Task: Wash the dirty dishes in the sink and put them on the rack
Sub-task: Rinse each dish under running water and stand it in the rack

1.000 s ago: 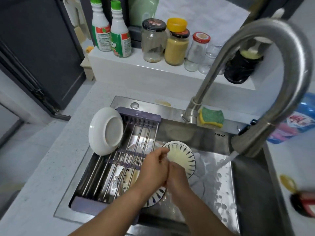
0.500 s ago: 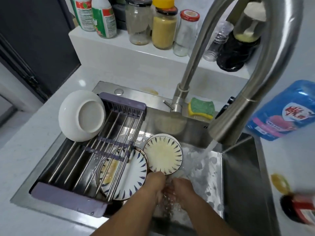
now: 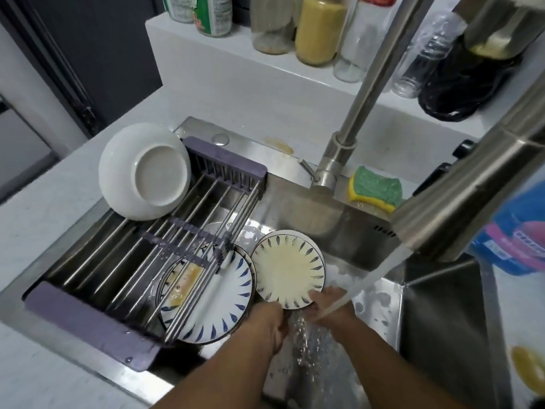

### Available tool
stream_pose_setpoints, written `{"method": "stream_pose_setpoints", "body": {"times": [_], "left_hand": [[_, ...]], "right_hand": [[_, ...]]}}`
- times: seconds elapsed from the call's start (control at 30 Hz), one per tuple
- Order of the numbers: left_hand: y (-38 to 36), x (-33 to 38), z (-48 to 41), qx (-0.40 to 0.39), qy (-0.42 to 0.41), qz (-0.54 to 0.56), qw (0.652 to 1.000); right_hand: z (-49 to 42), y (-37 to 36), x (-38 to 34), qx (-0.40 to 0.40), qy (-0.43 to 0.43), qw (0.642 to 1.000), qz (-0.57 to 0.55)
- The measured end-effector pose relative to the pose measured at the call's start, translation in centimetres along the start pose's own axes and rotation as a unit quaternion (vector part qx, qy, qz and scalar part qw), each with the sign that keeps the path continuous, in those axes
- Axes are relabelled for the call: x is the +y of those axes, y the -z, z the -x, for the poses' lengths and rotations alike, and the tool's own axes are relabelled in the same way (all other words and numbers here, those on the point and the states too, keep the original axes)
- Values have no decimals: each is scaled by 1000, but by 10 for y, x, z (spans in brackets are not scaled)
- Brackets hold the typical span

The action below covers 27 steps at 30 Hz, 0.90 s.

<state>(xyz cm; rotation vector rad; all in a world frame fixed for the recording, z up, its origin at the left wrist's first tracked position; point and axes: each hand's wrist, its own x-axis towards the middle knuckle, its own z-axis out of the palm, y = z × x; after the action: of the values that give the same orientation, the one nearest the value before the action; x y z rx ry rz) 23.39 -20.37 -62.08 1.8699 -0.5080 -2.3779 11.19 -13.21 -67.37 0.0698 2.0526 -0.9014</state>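
Note:
In the steel sink (image 3: 442,305) lie two dirty plates. A large blue-patterned plate (image 3: 218,293) with yellow residue sits partly under the rack. A smaller plate (image 3: 287,268) with a yellowish film leans on it. A white bowl (image 3: 141,172) rests upside down on the purple-ended bar rack (image 3: 206,169). My left hand (image 3: 265,323) and my right hand (image 3: 330,308) are close together under the water stream (image 3: 368,278), just below the small plate. Neither hand holds anything I can see. The right fingertips are at that plate's lower edge.
The faucet (image 3: 365,93) arches over the sink, its spout (image 3: 460,196) high at right. A green and yellow sponge (image 3: 374,187) lies behind the basin. Jars (image 3: 318,28) and a black bag (image 3: 466,81) stand on the back ledge. A blue pouch (image 3: 519,243) lies right.
My hands drew back from over the small plate toward the sink's near side and now sit under the running water. The view has tilted down and closer.

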Motion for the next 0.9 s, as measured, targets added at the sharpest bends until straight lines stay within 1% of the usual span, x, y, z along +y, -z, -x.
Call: {"method": "stream_pose_setpoints", "body": {"times": [0.03, 0.07, 0.13, 0.17, 0.23, 0.3, 0.4, 0.5, 0.53, 0.63, 0.7, 0.8, 0.87, 0.9], "left_hand": [[3, -3, -10, 3, -2, 6, 1000], [9, -15, -44, 37, -9, -7, 999], [16, -31, -86, 71, -26, -46, 996], [19, -35, -96, 76, -20, -62, 995], [17, -32, -81, 82, -12, -70, 994], [8, -23, -50, 80, -14, -67, 994], [0, -22, -26, 67, -1, -53, 996], [-4, -20, -1, 58, -17, -63, 996], [-4, -20, 7, 59, -7, -53, 997], [5, -18, 12, 70, -24, -92, 993], [11, -16, 20, 32, -37, -114, 992], [12, -13, 48, -22, -15, -171, 985], [13, -10, 66, -45, -6, -173, 984], [13, -8, 76, -53, 0, -177, 983]], "right_hand": [[-1, 0, -4, -10, 6, 1000, 15], [-3, -1, -5, -16, 6, 1000, 21], [-6, 2, -5, -15, -7, 1000, 21], [-3, 6, -5, -8, -3, 1000, 19], [2, 16, -1, 6, 11, 1000, 24], [5, 25, 8, 5, 21, 1000, 4], [15, 34, 25, -15, 9, 999, -38], [35, 38, 36, -21, -1, 998, -58], [45, 39, 38, -29, -7, 997, -73], [71, 47, 40, -40, -22, 993, -105], [83, 55, 43, -31, -27, 992, -115], [95, 64, 53, 3, -34, 991, -126], [108, 66, 56, 27, -7, 995, -92], [112, 67, 57, 52, 24, 997, -50]]}}
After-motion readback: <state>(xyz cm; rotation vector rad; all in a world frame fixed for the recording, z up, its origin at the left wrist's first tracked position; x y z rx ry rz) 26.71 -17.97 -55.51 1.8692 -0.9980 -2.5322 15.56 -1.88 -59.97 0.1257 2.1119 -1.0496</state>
